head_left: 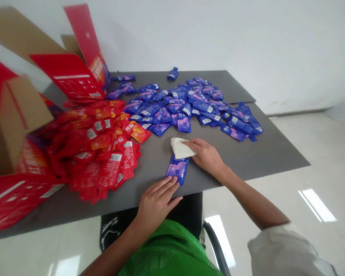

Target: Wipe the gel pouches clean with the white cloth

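A blue-purple sachet [176,172] lies flat on the grey table near its front edge. The fingers of my left hand [158,199] are stretched out, and their tips press on the sachet's lower end. In my right hand [207,155] is a folded cream-white cloth [180,148], gripped between thumb and fingers. The cloth rests over the sachet's upper end and hides it. Just beyond lies a spread heap of similar blue sachets [184,101].
A large pile of red and orange sachets [94,149] covers the table's left side. Red cardboard boxes with raised flaps [71,74] stand around it at the left. The grey table [264,157] meets a white wall behind; pale floor shows at right.
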`<control>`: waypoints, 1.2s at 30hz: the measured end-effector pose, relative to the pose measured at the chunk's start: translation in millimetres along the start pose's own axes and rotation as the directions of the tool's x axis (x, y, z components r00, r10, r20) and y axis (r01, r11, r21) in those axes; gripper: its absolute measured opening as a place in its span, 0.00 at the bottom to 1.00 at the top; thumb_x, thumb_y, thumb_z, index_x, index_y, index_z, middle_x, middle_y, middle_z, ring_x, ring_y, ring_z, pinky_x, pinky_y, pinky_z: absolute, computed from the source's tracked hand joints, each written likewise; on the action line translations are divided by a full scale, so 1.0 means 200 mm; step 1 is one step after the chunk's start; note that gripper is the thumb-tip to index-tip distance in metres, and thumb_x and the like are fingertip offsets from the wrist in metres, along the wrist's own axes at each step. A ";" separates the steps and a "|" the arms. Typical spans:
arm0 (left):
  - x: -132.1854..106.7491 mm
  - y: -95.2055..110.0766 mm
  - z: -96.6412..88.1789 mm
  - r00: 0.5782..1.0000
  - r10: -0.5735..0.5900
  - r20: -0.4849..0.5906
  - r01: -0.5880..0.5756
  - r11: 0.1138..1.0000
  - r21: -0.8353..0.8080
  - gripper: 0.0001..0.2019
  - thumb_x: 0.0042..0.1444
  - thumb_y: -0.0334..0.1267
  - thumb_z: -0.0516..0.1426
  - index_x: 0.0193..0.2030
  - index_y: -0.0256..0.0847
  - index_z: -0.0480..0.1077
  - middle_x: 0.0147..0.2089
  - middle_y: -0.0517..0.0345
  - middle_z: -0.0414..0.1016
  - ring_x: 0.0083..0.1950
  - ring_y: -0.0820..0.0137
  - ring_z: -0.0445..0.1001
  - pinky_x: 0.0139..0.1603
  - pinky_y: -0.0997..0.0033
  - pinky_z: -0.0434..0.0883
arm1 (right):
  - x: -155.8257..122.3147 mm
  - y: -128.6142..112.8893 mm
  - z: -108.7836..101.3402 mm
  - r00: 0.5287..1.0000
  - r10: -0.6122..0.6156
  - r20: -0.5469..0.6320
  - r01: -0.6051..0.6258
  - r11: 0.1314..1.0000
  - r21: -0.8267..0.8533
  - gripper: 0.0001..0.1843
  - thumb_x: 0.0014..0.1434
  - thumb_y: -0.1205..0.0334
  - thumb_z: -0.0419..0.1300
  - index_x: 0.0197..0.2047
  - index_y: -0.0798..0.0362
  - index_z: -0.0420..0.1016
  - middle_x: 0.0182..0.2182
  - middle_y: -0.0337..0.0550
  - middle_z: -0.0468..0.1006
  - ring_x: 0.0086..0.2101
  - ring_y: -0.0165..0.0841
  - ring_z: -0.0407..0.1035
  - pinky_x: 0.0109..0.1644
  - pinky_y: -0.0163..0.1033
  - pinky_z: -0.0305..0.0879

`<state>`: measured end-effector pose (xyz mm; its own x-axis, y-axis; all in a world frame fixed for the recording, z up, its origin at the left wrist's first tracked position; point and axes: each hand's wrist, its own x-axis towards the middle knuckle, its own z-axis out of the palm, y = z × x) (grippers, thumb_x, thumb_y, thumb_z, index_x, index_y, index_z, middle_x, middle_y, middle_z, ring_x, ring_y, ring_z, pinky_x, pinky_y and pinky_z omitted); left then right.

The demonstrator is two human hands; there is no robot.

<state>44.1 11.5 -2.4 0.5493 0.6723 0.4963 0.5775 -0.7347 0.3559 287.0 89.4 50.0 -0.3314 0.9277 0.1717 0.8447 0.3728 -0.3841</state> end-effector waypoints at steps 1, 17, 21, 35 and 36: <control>0.00 0.00 0.00 1.000 -0.004 0.003 0.004 1.000 -0.001 0.15 0.67 0.41 0.62 0.57 0.39 0.77 0.57 0.51 0.82 0.58 0.59 0.80 0.58 0.59 0.79 | -0.01 -0.02 -0.01 0.999 -0.029 -0.024 0.029 0.999 0.016 0.28 0.65 0.72 0.58 0.66 0.50 0.72 0.56 0.50 0.78 0.53 0.42 0.75 0.55 0.42 0.73; -0.01 0.00 0.01 0.999 -0.042 0.010 0.042 0.999 0.010 0.13 0.63 0.43 0.65 0.51 0.38 0.80 0.48 0.50 0.85 0.49 0.56 0.83 0.50 0.56 0.82 | -0.10 -0.14 0.03 0.988 -0.152 0.010 0.150 0.981 0.122 0.27 0.65 0.71 0.57 0.67 0.49 0.71 0.57 0.50 0.77 0.53 0.39 0.75 0.55 0.40 0.73; -0.01 0.00 0.01 0.998 -0.065 0.014 0.065 0.998 0.024 0.13 0.62 0.44 0.66 0.49 0.40 0.81 0.45 0.50 0.85 0.45 0.57 0.84 0.48 0.57 0.82 | -0.15 -0.17 0.10 0.978 -0.174 0.115 0.153 0.974 0.167 0.24 0.66 0.69 0.58 0.65 0.50 0.73 0.55 0.48 0.78 0.50 0.38 0.77 0.53 0.39 0.74; -0.02 -0.01 0.01 0.997 -0.074 0.008 0.074 0.997 0.013 0.14 0.61 0.44 0.67 0.50 0.39 0.80 0.43 0.50 0.85 0.43 0.57 0.84 0.46 0.55 0.82 | -0.15 -0.22 0.04 0.972 -0.169 0.163 0.144 0.978 0.153 0.26 0.66 0.71 0.57 0.66 0.49 0.72 0.56 0.48 0.78 0.50 0.38 0.76 0.53 0.39 0.74; -0.02 -0.01 0.01 0.998 -0.069 0.015 0.069 0.998 0.010 0.14 0.62 0.43 0.66 0.51 0.39 0.80 0.45 0.50 0.85 0.44 0.57 0.84 0.47 0.55 0.82 | -0.14 -0.21 0.06 0.970 -0.155 0.187 0.127 0.980 0.154 0.26 0.66 0.70 0.57 0.65 0.50 0.72 0.56 0.48 0.78 0.50 0.38 0.76 0.53 0.39 0.74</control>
<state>42.8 10.4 -5.5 0.5174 0.7225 0.4585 0.6199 -0.6859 0.3812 256.4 48.4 50.0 -0.5310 0.8455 0.0561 0.7211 0.4856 -0.4942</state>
